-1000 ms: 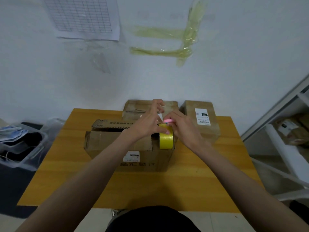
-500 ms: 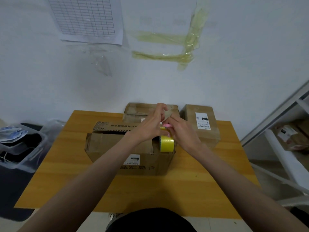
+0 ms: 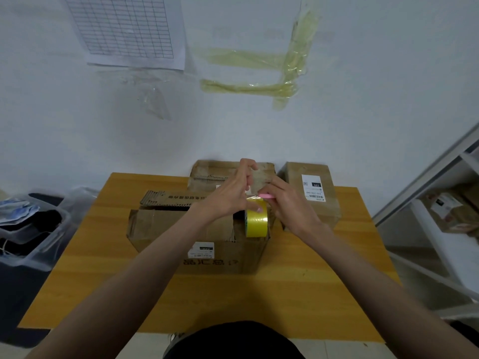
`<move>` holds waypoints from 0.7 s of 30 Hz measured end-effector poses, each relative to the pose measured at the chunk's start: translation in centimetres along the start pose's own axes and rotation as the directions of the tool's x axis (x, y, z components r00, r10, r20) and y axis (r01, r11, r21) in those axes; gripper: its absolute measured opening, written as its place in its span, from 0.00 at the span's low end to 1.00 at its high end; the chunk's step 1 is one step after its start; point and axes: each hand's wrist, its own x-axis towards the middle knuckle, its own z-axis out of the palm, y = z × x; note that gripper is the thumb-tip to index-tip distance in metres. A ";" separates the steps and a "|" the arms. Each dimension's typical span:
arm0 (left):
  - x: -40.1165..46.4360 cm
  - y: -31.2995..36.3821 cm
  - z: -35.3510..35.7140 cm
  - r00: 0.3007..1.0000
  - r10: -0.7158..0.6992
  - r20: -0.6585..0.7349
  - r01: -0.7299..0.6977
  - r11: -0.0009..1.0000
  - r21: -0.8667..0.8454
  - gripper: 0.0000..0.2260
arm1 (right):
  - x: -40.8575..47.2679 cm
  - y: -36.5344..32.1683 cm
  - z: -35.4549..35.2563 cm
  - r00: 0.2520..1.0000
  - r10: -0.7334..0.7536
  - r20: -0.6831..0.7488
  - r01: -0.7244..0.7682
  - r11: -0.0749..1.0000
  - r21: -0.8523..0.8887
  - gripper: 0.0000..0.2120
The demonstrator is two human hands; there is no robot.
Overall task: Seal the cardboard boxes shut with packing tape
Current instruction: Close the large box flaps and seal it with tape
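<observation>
Compared with the earlier frame, both hands are sitting slightly higher over the boxes and a short clear strip is now stretching upward from the roll.

Head view: the left hand (image 3: 228, 198) is pinching the free end of the tape strip (image 3: 252, 186) between thumb and fingers, a narrow grip, just above centre frame. The right hand (image 3: 287, 203) is gripping a thin pink cutter (image 3: 264, 195) with fingers curled round it, the tool lying against the strip. The yellow tape roll (image 3: 256, 221) is standing on edge on the front cardboard box (image 3: 181, 229), at centre frame, whose top flap is sitting partly raised. Two more boxes, the rear box (image 3: 207, 172) and the labelled box (image 3: 318, 195), are standing behind and to the right on the wooden table (image 3: 311, 281).

Risks, as judgement:
- The strip appears short; cutting now may leave too little to span the seam.
- Slack in the strip may let it fold and stick to itself or to the fingers.
- The roll is not being held; a pull may tip it off the box.
- The raised flap may spring open under the tape, leaving a gap.
</observation>
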 end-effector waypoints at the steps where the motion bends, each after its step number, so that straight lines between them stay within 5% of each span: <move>1: 0.0 0.1 0.0 1.000 -0.003 0.002 0.003 1.000 -0.001 0.41 | -0.2 0.2 -0.2 1.000 0.009 -0.002 -0.009 1.000 -0.014 0.07; 5: -0.1 0.5 -0.3 1.000 -0.020 0.017 0.020 1.000 0.012 0.42 | -1.8 1.7 -0.9 0.996 0.091 -0.016 -0.092 0.994 -0.060 0.05; 8: -0.2 0.5 -0.4 0.999 -0.031 0.019 0.030 0.999 0.010 0.42 | -3.1 2.9 -0.5 0.950 0.310 0.028 -0.310 0.951 0.000 0.03; 14: -0.8 0.4 -0.5 0.998 -0.052 -0.037 0.052 0.999 0.009 0.48 | -4.8 3.0 2.0 0.645 0.741 0.187 -0.739 0.541 0.402 0.09; 17: -1.2 0.6 -0.5 0.998 -0.052 -0.038 0.053 0.998 0.031 0.51 | -5.5 1.5 2.2 0.585 0.745 0.321 -0.717 0.291 0.634 0.02; 21: -1.6 1.0 -0.4 0.999 -0.042 -0.023 0.043 0.999 0.022 0.52 | -4.7 -0.9 1.6 0.634 0.625 0.456 -0.695 0.203 0.689 0.08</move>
